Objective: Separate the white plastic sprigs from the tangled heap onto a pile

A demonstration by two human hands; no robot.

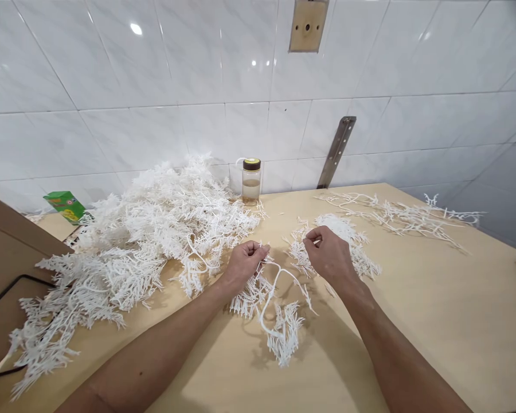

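Note:
My left hand [246,263] is closed in a pinch on a white plastic branch [275,310] with feathery sprigs that hangs down onto the wooden table [434,321]. My right hand [329,252] is closed too, pinching a small white piece I cannot name, just right of the left hand. Under and behind my right hand lies a small heap of loose white sprigs [348,241]. A big pile of white plastic branches [146,241] covers the table to the left.
A jar with a dark lid [251,180] stands by the tiled wall. Bare white stems [395,215] lie at the back right. A green carton [65,205] sits far left, above a brown box [8,269] with a black cable. A metal bracket [336,152] leans on the wall.

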